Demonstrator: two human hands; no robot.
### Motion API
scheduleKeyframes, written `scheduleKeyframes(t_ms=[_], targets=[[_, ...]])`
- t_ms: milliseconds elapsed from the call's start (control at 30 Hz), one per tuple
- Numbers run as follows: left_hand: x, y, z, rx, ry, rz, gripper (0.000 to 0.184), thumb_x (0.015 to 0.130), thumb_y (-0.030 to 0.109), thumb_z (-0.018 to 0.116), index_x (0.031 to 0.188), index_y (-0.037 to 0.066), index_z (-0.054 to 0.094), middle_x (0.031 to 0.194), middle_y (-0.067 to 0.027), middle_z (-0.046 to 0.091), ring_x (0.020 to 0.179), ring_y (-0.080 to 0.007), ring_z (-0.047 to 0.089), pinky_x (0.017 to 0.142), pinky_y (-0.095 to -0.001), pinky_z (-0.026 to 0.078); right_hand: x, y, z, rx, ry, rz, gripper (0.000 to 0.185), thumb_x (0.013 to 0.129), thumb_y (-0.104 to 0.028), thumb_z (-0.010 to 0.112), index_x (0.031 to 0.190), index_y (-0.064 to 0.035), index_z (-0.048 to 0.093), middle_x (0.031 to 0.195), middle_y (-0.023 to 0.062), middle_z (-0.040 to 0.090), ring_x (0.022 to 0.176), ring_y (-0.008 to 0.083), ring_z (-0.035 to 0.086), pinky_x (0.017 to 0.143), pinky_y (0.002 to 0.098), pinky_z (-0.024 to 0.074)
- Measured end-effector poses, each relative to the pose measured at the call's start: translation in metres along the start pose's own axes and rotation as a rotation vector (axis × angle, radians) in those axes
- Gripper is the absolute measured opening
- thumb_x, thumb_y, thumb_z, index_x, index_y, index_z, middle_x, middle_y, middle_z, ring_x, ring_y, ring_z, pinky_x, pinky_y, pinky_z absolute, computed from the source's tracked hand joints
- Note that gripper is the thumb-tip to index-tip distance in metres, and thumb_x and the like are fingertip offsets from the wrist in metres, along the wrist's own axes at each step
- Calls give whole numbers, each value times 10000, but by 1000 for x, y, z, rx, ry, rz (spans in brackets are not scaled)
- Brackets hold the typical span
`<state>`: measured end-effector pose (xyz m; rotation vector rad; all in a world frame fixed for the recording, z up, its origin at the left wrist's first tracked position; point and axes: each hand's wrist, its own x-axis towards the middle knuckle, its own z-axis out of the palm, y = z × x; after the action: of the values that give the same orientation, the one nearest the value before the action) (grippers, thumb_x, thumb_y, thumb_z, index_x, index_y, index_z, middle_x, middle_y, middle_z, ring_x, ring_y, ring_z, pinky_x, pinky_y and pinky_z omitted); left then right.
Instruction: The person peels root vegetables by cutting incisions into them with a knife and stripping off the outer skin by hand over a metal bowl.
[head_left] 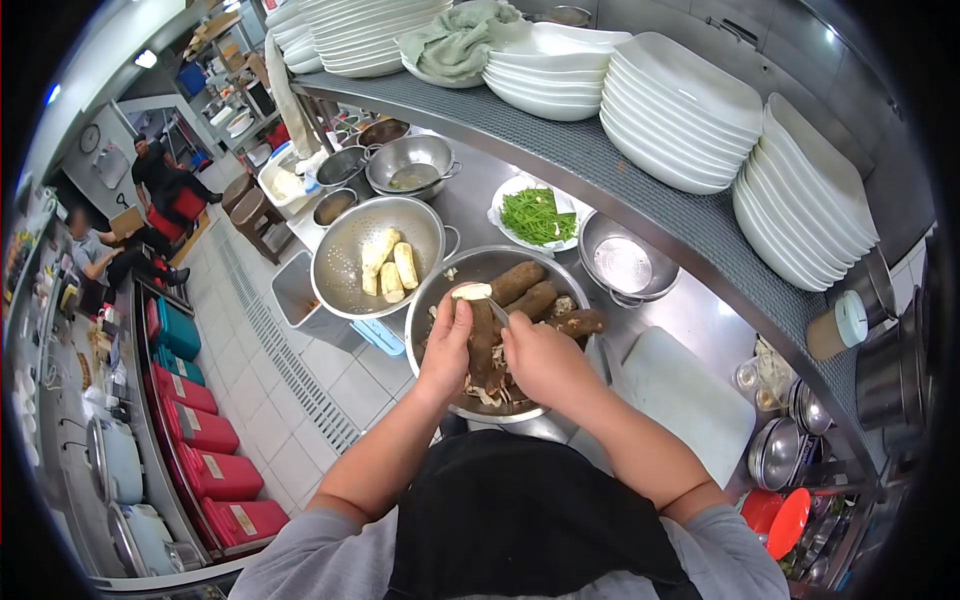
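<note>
My left hand (448, 350) is wrapped round a brown-skinned root vegetable (481, 335), held tilted over a large steel bowl (425, 300). Its top end shows pale, cut flesh. My right hand (543, 358) grips a knife (498, 312) whose short metal blade lies against the root's side; the handle is hidden in my fingers. Other unpeeled roots (522, 283) and peel scraps (488, 393) are in the bowl below my hands. Several peeled pale pieces (385, 263) lie in the perforated steel colander (335, 275) to the left.
A plate of cut green vegetables (538, 215) and an empty-looking colander (622, 262) stand behind the bowl. To the right lies a white cutting board (685, 395). Overhead, a shelf (560, 135) carries stacked white plates (680, 110). Two people (160, 175) sit at the far left.
</note>
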<state>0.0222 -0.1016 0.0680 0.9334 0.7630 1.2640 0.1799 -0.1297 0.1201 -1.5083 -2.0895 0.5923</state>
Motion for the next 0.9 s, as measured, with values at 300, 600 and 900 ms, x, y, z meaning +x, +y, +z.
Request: scheduleKeyframes(t_ms=[300, 600, 900], targets=[[16, 13, 5, -33, 125, -71, 423, 1098, 428, 377, 1253, 59, 514, 996, -122, 631, 905, -215, 646, 816, -366, 547, -4, 3, 15, -45, -102, 59, 219, 1002, -194, 478, 979, 18, 528, 750, 226, 678, 741, 414, 688, 680, 552, 520], [38, 24, -4, -104, 125, -44, 534, 1066, 531, 389, 1183, 37, 555, 967, -135, 641, 872, -238, 656, 773, -367, 559, -20, 3, 23, -49, -165, 48, 208, 985, -165, 478, 994, 36, 529, 762, 245, 678, 738, 433, 685, 677, 538, 534], [51, 41, -9, -131, 106, -82, 591, 1051, 584, 362, 1201, 46, 556, 989, -115, 638, 949, -251, 654, 845, -425, 576, -28, 6, 29, -54, -306, 60, 212, 978, -130, 434, 1022, 49, 538, 829, 268, 688, 822, 435, 693, 748, 556, 533]])
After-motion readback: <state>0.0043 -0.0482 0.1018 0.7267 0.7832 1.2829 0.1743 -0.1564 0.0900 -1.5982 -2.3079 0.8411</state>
